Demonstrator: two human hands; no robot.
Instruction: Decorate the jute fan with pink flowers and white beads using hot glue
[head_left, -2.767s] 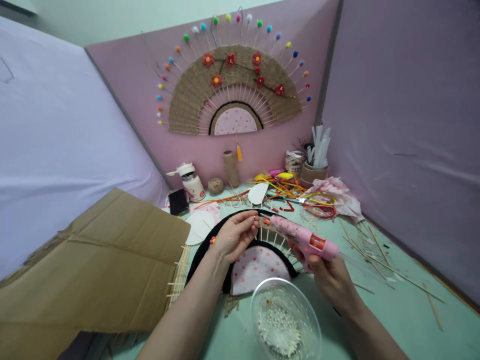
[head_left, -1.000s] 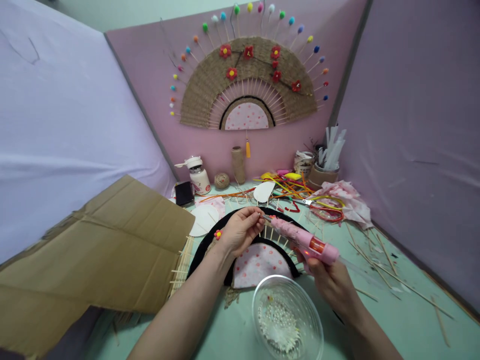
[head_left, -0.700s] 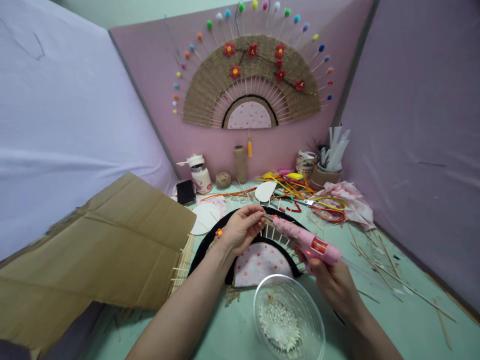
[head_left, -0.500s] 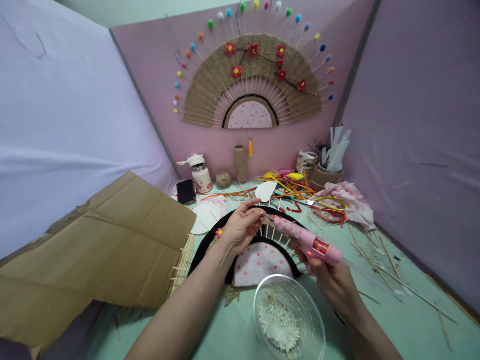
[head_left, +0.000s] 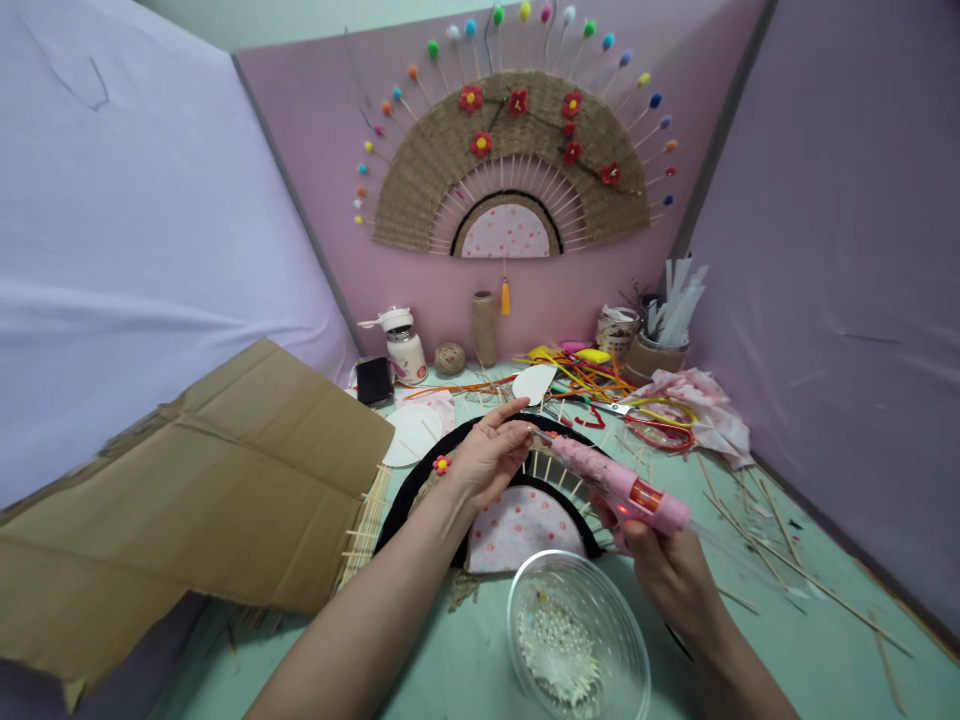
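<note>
My right hand (head_left: 664, 570) is wrapped round the handle of a pink glue gun (head_left: 615, 480), whose nozzle points left. At the nozzle tip, the thumb and index finger of my left hand (head_left: 495, 455) are pinched together; what they hold is too small to make out. Beneath both hands lies a half-round fan (head_left: 405, 510) with a black border, thin sticks and a pink-dotted white centre (head_left: 525, 530). A pink flower (head_left: 442, 464) with a yellow middle is on its left part. In front of the fan stands a clear bowl (head_left: 637, 640) with white beads (head_left: 555, 640).
Brown cardboard (head_left: 262, 480) leans at the left. Behind the fan are a bottle (head_left: 406, 352), twine ball (head_left: 450, 359), twine spool (head_left: 484, 328), coloured pipe cleaners and scissors (head_left: 619, 408). Loose sticks (head_left: 787, 560) lie at the right. A finished-looking fan (head_left: 420, 180) hangs on the back wall.
The view has shifted slightly, so the background sits a little further right. Both hands keep nearly the same pose, with the nozzle still at my left fingertips.
</note>
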